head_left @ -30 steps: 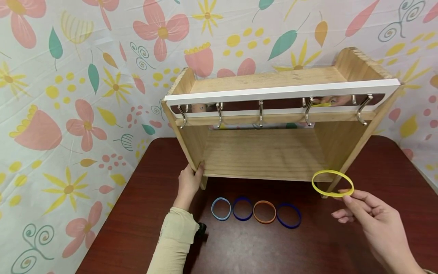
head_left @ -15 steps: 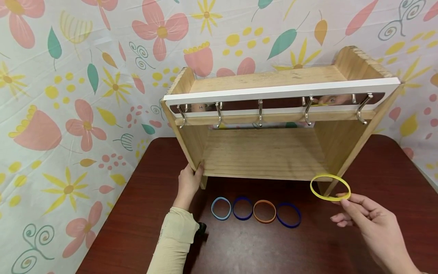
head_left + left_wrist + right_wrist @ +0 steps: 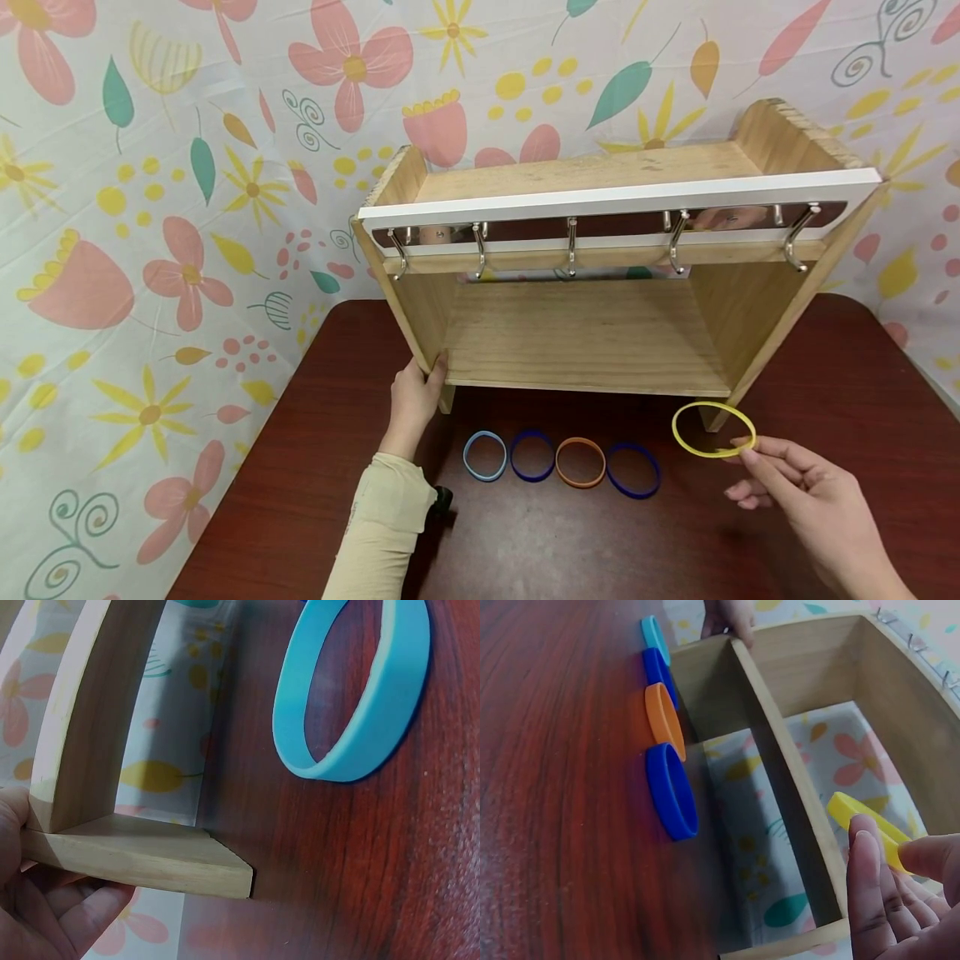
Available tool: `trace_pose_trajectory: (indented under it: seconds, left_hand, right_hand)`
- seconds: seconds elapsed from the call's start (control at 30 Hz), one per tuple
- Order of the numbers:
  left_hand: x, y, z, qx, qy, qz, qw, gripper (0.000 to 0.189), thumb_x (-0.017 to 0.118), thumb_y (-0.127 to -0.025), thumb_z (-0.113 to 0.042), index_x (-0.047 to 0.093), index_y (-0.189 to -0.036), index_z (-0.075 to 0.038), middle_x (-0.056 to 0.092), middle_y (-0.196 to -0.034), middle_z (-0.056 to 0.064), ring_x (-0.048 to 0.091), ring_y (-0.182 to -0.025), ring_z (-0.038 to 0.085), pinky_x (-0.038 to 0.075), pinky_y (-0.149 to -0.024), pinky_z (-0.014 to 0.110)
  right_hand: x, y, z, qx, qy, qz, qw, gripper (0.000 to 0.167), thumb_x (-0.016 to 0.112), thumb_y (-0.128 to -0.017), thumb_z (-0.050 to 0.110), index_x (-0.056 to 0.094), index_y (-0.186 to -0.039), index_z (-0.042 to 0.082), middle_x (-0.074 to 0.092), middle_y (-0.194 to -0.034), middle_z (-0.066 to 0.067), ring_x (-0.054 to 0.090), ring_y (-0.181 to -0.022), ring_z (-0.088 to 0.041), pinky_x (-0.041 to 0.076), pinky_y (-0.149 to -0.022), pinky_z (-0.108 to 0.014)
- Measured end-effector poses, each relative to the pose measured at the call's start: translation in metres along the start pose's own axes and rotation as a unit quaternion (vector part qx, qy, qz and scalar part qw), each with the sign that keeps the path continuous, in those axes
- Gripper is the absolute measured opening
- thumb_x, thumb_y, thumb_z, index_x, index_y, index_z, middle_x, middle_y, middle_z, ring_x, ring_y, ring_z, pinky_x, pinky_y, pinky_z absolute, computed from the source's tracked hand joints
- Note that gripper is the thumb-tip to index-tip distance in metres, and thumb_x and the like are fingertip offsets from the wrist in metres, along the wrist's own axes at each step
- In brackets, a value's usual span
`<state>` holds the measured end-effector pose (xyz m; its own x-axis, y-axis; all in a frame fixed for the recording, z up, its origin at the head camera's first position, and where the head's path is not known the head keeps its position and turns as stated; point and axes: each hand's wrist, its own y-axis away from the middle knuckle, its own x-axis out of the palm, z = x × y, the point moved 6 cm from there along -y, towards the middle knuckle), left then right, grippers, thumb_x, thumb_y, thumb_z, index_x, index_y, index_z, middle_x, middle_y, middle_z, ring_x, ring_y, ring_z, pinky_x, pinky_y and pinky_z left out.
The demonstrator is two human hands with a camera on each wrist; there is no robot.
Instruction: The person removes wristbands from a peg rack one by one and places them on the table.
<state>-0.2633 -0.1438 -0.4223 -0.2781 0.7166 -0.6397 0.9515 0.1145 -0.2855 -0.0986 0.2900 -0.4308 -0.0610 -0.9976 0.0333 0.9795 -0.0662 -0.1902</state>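
My right hand (image 3: 813,492) pinches a yellow silicone wristband (image 3: 701,455) between thumb and fingertips, holding it over the table by the shelf's front right leg. My left hand (image 3: 414,398) grips the lower left side of the wooden shelf (image 3: 585,333); in the left wrist view its thumb and fingers (image 3: 97,911) lie around the board near the leg. On the table in front of the shelf lie a light blue wristband (image 3: 468,467), a dark blue wristband (image 3: 516,468), an orange wristband (image 3: 580,485) and another dark blue wristband (image 3: 637,496), in a row.
Across the shelf's upper front runs a white rail (image 3: 622,197) with several metal hooks (image 3: 572,250), none holding a band. The dark red table (image 3: 570,550) lies below. A flowered cloth (image 3: 247,125) hangs behind. A black object (image 3: 442,500) sits by the left sleeve.
My right hand has lowered the yellow wristband and brought it slightly left, towards the table. My left hand stays on the shelf, and the row of wristbands has not moved.
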Motion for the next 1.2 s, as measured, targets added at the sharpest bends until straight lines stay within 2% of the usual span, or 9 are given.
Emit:
trace_pose_trajectory:
  seconds: [0.23, 0.47, 0.77, 1.03, 1.13, 1.2]
  left_hand:
    - [0.0, 0.001, 0.0, -0.004, -0.003, 0.003, 1.0, 0.031, 0.056, -0.1, -0.031, 0.066, -0.115, -0.005, 0.072, -0.087, 0.016, 0.068, -0.069, 0.027, 0.052, -0.054, 0.037]
    - [-0.001, 0.0, -0.001, -0.001, -0.005, -0.001, 1.0, 0.029, 0.057, -0.1, -0.031, 0.067, -0.111, -0.005, 0.071, -0.084, 0.015, 0.067, -0.068, 0.028, 0.052, -0.056, 0.04]
    - [-0.001, 0.0, 0.0, -0.003, -0.006, 0.001, 1.0, 0.029, 0.057, -0.1, -0.03, 0.067, -0.11, -0.004, 0.071, -0.082, 0.015, 0.067, -0.066, 0.026, 0.051, -0.054, 0.038]
    - [0.0, 0.0, 0.001, -0.001, 0.0, 0.006, 1.0, 0.029, 0.057, -0.1, -0.027, 0.066, -0.115, -0.004, 0.071, -0.085, 0.016, 0.067, -0.066, 0.026, 0.051, -0.052, 0.036]
    - [0.0, 0.0, 0.001, -0.002, 0.0, 0.007, 1.0, 0.029, 0.057, -0.1, -0.028, 0.066, -0.115, -0.004, 0.071, -0.086, 0.016, 0.067, -0.067, 0.026, 0.051, -0.053, 0.037]
    - [0.0, 0.0, 0.0, -0.004, -0.001, 0.007, 1.0, 0.03, 0.056, -0.1, -0.028, 0.066, -0.114, -0.004, 0.071, -0.085, 0.016, 0.066, -0.067, 0.026, 0.051, -0.054, 0.037]
  right_hand:
    - [-0.005, 0.003, -0.012, 0.041, 0.041, 0.022, 0.9981, 0.019, 0.053, -0.099, -0.002, 0.064, -0.114, -0.003, 0.074, -0.09, -0.006, 0.069, -0.068, -0.02, 0.054, -0.059, -0.029]
    - [-0.009, 0.006, -0.024, 0.08, 0.079, 0.024, 0.9934, 0.022, 0.055, -0.098, 0.0, 0.069, -0.109, 0.014, 0.074, -0.088, -0.008, 0.069, -0.067, -0.02, 0.054, -0.058, -0.032]
    - [-0.01, 0.008, -0.035, 0.094, 0.108, 0.036, 0.9891, 0.023, 0.056, -0.098, 0.001, 0.068, -0.106, 0.019, 0.074, -0.088, -0.009, 0.069, -0.067, -0.02, 0.055, -0.058, -0.033]
    - [-0.008, 0.008, -0.044, 0.12, 0.141, 0.036, 0.982, 0.015, 0.056, -0.099, 0.004, 0.066, -0.106, 0.011, 0.074, -0.087, -0.005, 0.068, -0.066, -0.02, 0.055, -0.057, -0.034]
    - [-0.006, 0.009, -0.048, 0.135, 0.152, 0.04, 0.9782, 0.014, 0.055, -0.099, 0.003, 0.063, -0.111, 0.0, 0.074, -0.088, -0.002, 0.068, -0.066, -0.02, 0.055, -0.057, -0.034]
    - [-0.005, 0.009, -0.05, 0.151, 0.16, 0.044, 0.9745, 0.022, 0.054, -0.1, 0.005, 0.058, -0.115, -0.01, 0.074, -0.088, -0.001, 0.068, -0.066, -0.019, 0.055, -0.058, -0.033]
